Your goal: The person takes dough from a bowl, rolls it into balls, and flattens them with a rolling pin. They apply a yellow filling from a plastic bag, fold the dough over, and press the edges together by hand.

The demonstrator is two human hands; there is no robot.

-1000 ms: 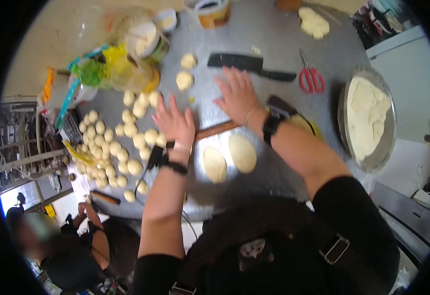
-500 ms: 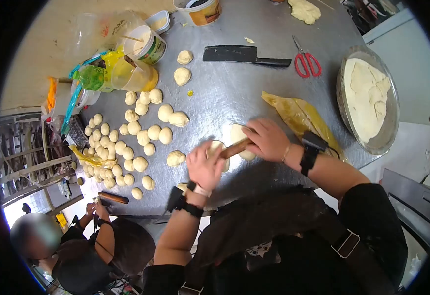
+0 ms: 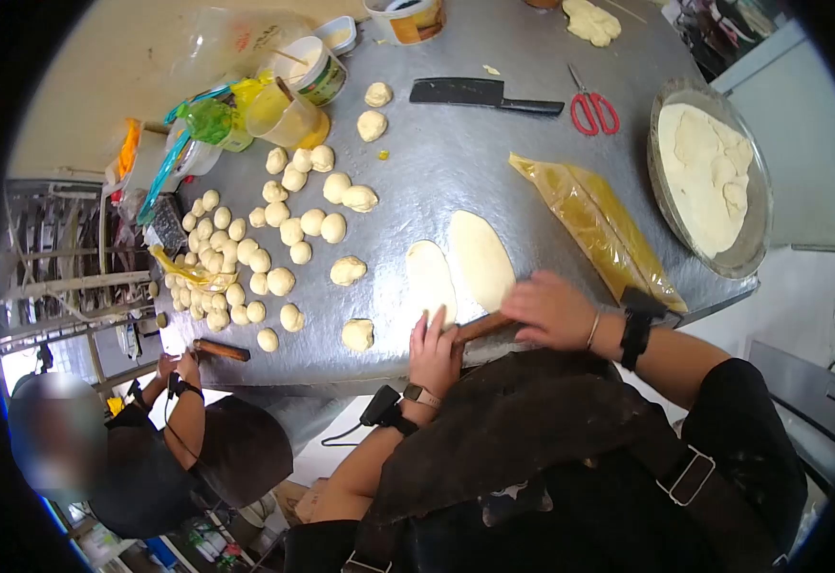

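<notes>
A thin wooden rolling pin [image 3: 480, 328] lies across the near edge of the grey metal table [image 3: 456, 172]. My left hand [image 3: 434, 355] presses on its left end with fingers spread flat. My right hand [image 3: 556, 309] rests palm-down on its right end. Just beyond the pin lie two flattened oval dough pieces [image 3: 480, 258], side by side. A rough dough ball [image 3: 358, 333] sits left of my left hand.
Several dough balls [image 3: 246, 258] cover the table's left. A yellow plastic bag [image 3: 594, 224] lies right of the ovals, a metal pan of dough [image 3: 709, 186] beyond it. A black cleaver [image 3: 480, 94], red scissors [image 3: 594, 110] and tubs stand far. Another person [image 3: 150, 449] is at lower left.
Both hands drew the rolling pin back toward me, from over the dough to the table's near edge. The two dough pieces now lie uncovered, longer and flatter.
</notes>
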